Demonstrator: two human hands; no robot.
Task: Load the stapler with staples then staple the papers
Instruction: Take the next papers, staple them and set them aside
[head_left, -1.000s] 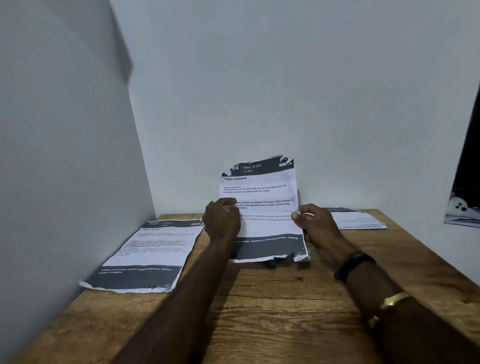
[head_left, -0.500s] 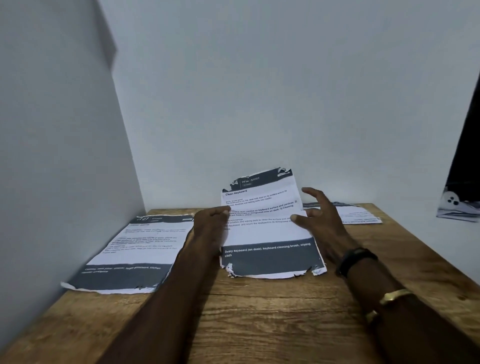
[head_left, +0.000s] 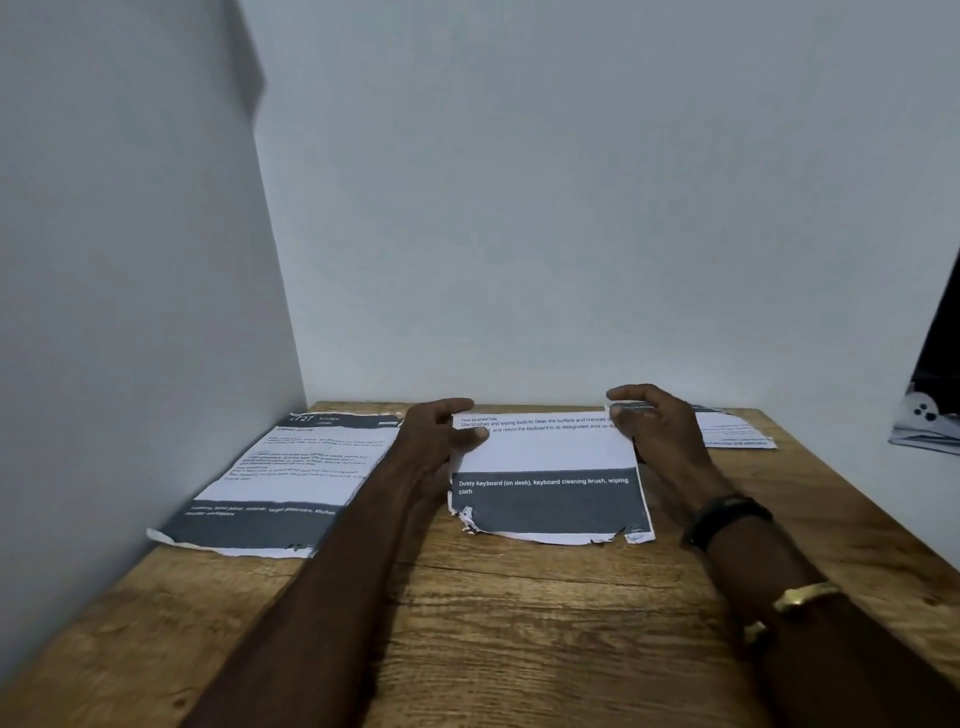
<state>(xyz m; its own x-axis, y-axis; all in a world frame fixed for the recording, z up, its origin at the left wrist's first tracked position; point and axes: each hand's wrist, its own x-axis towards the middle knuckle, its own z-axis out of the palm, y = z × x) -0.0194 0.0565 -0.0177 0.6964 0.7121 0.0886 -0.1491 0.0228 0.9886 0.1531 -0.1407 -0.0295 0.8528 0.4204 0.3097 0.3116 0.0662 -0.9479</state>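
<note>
We hold the middle paper down on the wooden counter. Our left grip pinches its left edge. Our right grip pinches its far right corner. Its dark band reads "Dusty keyboard (on desk), keyboard cleaning brush, wiping cloth". The left paper beside it says "KITCHEN".

Worktop: wood, grain running left to right; far and left edges meet pale walls.
Left paper: lies flat along the left edge, reaching the far-left corner; dark bands at both ends, near edge torn.
Middle paper: mid-worktop against the far edge; near end flat, with a dark band and ragged corners.
Right paper: at the far edge toward the far-right corner, partly hidden.
</note>
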